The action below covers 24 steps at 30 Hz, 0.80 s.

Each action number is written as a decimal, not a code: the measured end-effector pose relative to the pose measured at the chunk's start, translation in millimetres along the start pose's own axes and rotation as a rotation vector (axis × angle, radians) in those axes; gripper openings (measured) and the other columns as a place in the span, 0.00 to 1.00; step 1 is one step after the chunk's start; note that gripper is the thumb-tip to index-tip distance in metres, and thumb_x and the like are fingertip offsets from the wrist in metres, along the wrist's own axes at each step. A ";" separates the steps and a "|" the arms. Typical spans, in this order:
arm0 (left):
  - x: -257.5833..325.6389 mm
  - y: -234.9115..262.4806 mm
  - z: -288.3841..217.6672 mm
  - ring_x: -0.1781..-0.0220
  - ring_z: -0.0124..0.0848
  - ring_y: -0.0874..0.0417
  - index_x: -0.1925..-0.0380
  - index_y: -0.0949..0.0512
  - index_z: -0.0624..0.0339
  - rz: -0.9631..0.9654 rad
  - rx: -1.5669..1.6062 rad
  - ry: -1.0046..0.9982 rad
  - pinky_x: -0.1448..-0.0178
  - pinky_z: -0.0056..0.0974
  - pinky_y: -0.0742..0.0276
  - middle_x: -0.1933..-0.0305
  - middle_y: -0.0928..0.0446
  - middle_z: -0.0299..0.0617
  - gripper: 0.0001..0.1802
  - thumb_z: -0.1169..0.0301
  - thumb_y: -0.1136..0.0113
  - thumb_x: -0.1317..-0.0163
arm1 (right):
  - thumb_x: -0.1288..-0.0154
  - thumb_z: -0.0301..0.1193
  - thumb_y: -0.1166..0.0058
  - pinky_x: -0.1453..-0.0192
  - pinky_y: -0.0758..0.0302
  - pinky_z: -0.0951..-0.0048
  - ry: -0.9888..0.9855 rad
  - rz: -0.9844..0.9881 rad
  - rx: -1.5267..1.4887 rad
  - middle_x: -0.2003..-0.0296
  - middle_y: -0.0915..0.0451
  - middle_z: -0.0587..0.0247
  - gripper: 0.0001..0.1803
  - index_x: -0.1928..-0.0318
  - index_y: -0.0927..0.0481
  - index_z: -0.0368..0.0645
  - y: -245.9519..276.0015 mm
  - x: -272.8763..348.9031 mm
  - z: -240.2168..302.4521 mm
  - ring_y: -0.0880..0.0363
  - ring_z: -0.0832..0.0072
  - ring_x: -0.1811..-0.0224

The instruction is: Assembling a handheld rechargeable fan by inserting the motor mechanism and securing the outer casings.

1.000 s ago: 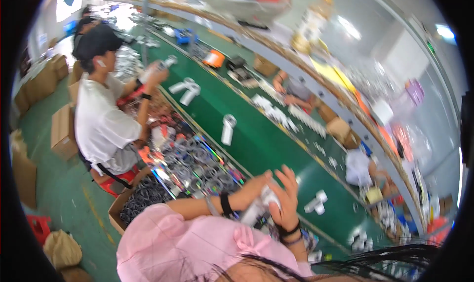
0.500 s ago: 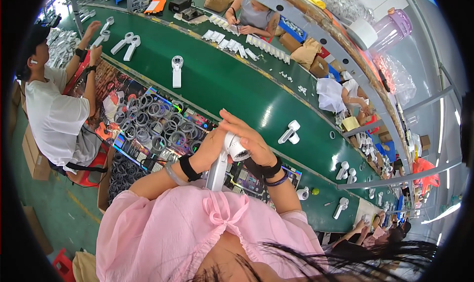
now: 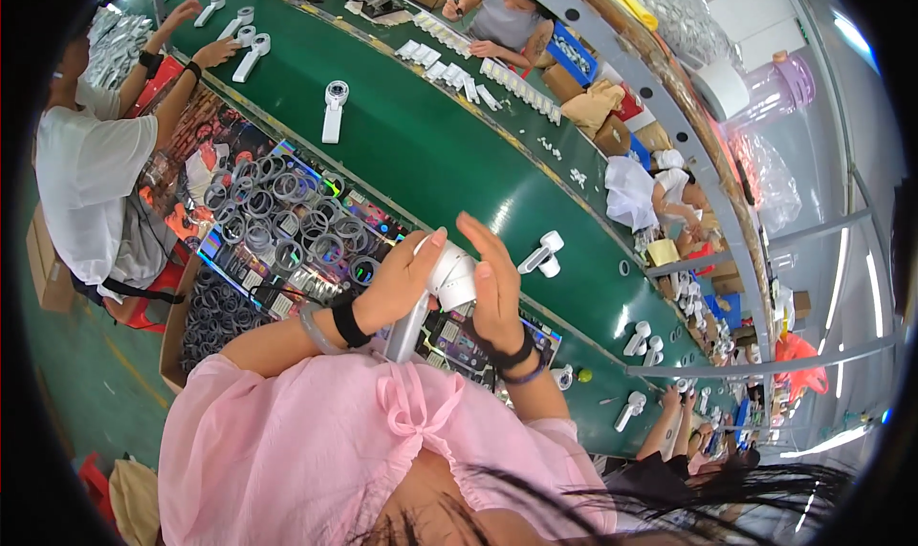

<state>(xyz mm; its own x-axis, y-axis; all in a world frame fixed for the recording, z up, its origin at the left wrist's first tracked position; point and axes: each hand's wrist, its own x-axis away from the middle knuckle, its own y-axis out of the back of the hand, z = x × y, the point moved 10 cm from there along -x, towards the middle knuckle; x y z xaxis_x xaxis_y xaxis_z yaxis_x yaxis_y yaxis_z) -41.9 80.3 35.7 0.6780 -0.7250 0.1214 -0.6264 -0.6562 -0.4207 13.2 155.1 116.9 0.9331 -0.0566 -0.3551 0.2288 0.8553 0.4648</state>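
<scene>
Close to my chest, a white handheld fan (image 3: pixel 450 276) stands with its round head up and its pale grey handle pointing down toward me. My left hand (image 3: pixel 394 283) is wrapped round the left side of the head and the top of the handle. My right hand (image 3: pixel 496 293) is at the head's right side, fingers stretched upward and thumb apart, palm turned to the fan. Whether that palm presses on it cannot be made out. Left of my hands lies a pile of grey rings (image 3: pixel 277 211) on a printed sheet.
A green conveyor belt (image 3: pixel 402 154) runs across beyond my hands, with another fan (image 3: pixel 333 111) and a tilted fan (image 3: pixel 543 253) on it. A box of dark rings (image 3: pixel 225 326) stands at left. Co-workers sit at left and across the belt. A metal shelf frame (image 3: pixel 660 106) slants overhead.
My right hand's fingers have lifted off the top of the fan head and straightened at its side. My left hand keeps its hold. The co-worker at left has moved a hand onto a fan.
</scene>
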 end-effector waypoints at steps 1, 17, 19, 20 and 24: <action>-0.6 -1.0 3.8 0.79 0.25 0.22 0.58 0.28 0.67 -0.005 0.003 -0.003 0.81 0.28 0.27 0.71 0.24 0.41 0.27 0.49 0.58 0.27 | 0.25 0.40 0.65 0.30 0.42 0.58 -0.118 -0.150 -0.017 0.39 0.29 0.41 0.26 0.39 0.28 0.33 8.0 8.8 -5.4 0.32 0.52 0.35; 11.9 -28.1 -2.9 0.83 0.26 0.23 0.51 0.29 0.68 0.155 -0.235 -0.120 0.83 0.28 0.27 0.72 0.23 0.41 0.26 0.52 0.58 0.27 | 0.32 0.45 0.61 0.31 0.39 0.60 0.056 0.175 -0.150 0.39 0.30 0.37 0.36 0.32 0.40 0.31 -11.0 -2.7 -4.0 0.30 0.50 0.36; 10.5 -25.5 6.5 0.84 0.26 0.24 0.52 0.28 0.67 0.139 -0.190 -0.077 0.84 0.28 0.27 0.73 0.23 0.40 0.27 0.50 0.58 0.28 | 0.32 0.47 0.60 0.30 0.40 0.60 -0.031 0.287 -0.243 0.38 0.31 0.37 0.40 0.29 0.48 0.33 -23.1 -5.6 -10.1 0.31 0.50 0.35; 11.4 -23.8 17.9 0.84 0.26 0.23 0.54 0.28 0.67 0.151 -0.070 0.027 0.84 0.28 0.27 0.73 0.23 0.40 0.28 0.49 0.58 0.28 | 0.31 0.50 0.60 0.38 0.31 0.65 -0.007 0.244 -0.178 0.40 0.27 0.42 0.41 0.28 0.49 0.36 -22.6 -3.4 -16.6 0.23 0.61 0.44; 6.1 -15.6 32.2 0.85 0.26 0.23 0.61 0.27 0.63 0.179 0.059 0.198 0.83 0.28 0.27 0.75 0.24 0.39 0.29 0.45 0.64 0.28 | 0.25 0.46 0.66 0.41 0.30 0.66 -0.179 -0.002 -0.046 0.45 0.24 0.44 0.32 0.32 0.39 0.34 -9.9 -6.3 -25.3 0.22 0.61 0.47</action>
<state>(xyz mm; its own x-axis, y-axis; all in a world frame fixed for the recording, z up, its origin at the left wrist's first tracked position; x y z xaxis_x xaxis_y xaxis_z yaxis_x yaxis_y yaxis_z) -15.7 92.9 14.1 0.4665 -0.8588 0.2117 -0.7017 -0.5051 -0.5026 -2.0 160.1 94.1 0.9681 -0.1456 -0.2037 0.2215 0.8775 0.4253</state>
